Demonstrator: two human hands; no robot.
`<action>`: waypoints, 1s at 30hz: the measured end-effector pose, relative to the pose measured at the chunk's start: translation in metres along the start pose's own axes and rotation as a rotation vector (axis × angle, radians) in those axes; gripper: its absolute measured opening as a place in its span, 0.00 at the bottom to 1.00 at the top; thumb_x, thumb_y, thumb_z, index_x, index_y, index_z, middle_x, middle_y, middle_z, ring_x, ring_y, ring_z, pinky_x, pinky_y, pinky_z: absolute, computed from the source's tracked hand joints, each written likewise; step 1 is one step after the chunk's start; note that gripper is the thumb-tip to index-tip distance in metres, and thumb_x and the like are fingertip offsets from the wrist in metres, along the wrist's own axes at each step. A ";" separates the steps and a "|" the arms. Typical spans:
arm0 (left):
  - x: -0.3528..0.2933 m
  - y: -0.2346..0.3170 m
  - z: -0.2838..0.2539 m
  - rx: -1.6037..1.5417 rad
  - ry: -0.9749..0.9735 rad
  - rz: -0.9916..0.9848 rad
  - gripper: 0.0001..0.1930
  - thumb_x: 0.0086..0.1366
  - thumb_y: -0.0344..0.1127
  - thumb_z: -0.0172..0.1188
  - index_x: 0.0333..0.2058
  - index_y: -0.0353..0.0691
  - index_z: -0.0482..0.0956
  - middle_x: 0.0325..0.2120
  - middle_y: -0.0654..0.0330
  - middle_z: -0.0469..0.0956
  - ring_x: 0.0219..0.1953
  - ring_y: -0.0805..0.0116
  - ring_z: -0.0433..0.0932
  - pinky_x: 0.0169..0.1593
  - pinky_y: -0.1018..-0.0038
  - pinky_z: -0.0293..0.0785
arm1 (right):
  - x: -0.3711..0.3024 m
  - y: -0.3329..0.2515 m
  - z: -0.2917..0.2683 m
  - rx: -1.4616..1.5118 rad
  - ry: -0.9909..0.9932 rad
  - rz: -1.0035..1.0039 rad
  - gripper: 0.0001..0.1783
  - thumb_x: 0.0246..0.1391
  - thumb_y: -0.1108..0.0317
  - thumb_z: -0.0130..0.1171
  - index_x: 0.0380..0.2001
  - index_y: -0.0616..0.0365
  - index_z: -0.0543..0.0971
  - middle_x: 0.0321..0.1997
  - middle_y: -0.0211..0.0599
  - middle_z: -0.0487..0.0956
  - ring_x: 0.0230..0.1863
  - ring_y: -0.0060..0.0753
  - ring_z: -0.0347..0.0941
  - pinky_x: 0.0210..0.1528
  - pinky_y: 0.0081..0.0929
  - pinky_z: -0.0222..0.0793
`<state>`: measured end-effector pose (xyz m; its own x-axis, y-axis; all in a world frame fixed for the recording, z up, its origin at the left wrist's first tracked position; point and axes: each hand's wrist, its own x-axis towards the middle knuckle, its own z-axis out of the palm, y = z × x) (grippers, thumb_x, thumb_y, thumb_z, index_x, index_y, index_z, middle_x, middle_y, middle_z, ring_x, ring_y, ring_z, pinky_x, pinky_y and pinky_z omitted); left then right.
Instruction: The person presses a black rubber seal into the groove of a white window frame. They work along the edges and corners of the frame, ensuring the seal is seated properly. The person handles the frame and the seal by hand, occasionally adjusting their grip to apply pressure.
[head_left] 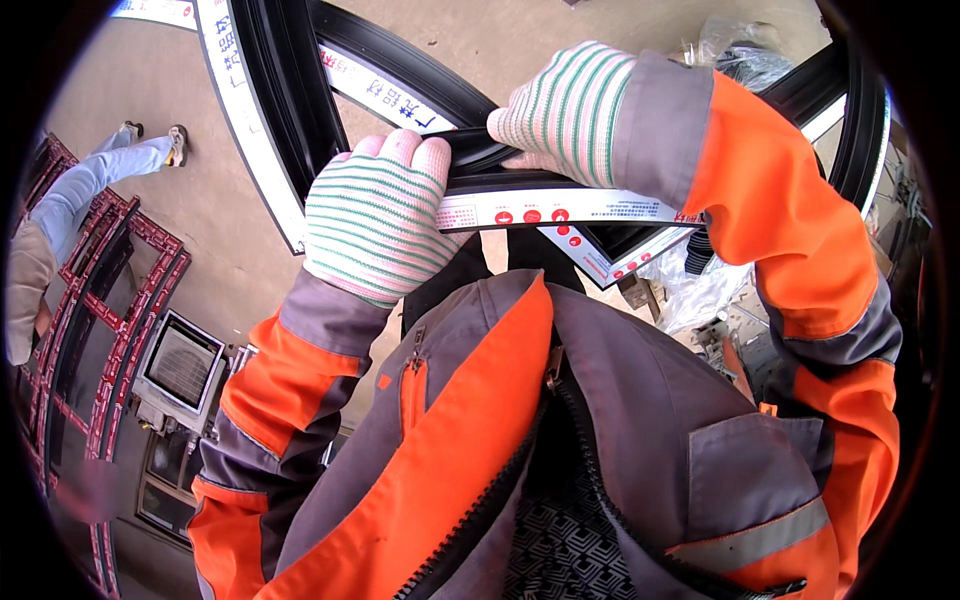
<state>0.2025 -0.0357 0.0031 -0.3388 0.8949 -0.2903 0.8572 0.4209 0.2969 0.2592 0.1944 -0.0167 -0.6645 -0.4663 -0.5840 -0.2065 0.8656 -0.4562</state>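
Observation:
Both my hands wear white knit gloves with green stripes. A black metal profile bar [555, 182] with white printed film [600, 207] on its side runs crosswise in front of me. My left hand [378, 215] is closed over the left part of this bar, its fingers curled at the far side. Between my hands a bent black flexible strip [475, 148], like a rubber seal, lies along the bar. My right hand [565, 115] pinches the strip's right part, its thumb low against the bar. The right fingertips are partly hidden.
More black profiles [285, 80] with white film cross at upper left, and another [855, 130] stands at right. Clear plastic wrap [745, 55] lies beyond it. Dark red-wrapped frames [110, 320] stand at left, near a person's legs [100, 180] and a boxy machine [182, 365].

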 end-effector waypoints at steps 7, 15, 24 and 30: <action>0.003 -0.001 -0.002 0.015 0.007 -0.011 0.31 0.49 0.59 0.77 0.43 0.41 0.82 0.35 0.57 0.79 0.39 0.57 0.82 0.43 0.60 0.79 | -0.007 -0.001 -0.020 0.047 -0.050 -0.007 0.16 0.68 0.55 0.62 0.51 0.52 0.85 0.41 0.47 0.87 0.44 0.56 0.85 0.47 0.49 0.81; 0.002 -0.001 0.001 -0.004 -0.025 -0.041 0.31 0.49 0.57 0.79 0.44 0.39 0.83 0.36 0.55 0.80 0.38 0.54 0.82 0.43 0.60 0.79 | -0.073 0.032 -0.001 0.315 0.151 0.044 0.16 0.70 0.61 0.60 0.53 0.59 0.83 0.42 0.50 0.85 0.45 0.53 0.84 0.49 0.42 0.80; 0.003 -0.003 -0.001 -0.020 0.000 -0.002 0.31 0.46 0.55 0.81 0.43 0.39 0.83 0.37 0.56 0.81 0.39 0.54 0.83 0.44 0.60 0.79 | -0.076 0.032 0.038 0.280 0.306 0.041 0.14 0.66 0.65 0.64 0.51 0.60 0.84 0.42 0.49 0.85 0.45 0.54 0.84 0.49 0.41 0.81; -0.001 -0.003 0.005 -0.022 0.028 -0.009 0.32 0.45 0.53 0.83 0.43 0.39 0.83 0.36 0.56 0.79 0.38 0.54 0.82 0.44 0.61 0.78 | -0.066 0.037 0.037 0.282 0.271 -0.042 0.13 0.64 0.66 0.66 0.49 0.60 0.84 0.43 0.49 0.85 0.46 0.53 0.84 0.50 0.42 0.81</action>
<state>0.2024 -0.0388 -0.0022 -0.3570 0.8949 -0.2678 0.8455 0.4315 0.3146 0.3222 0.2507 -0.0197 -0.8331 -0.4026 -0.3793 -0.0576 0.7452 -0.6644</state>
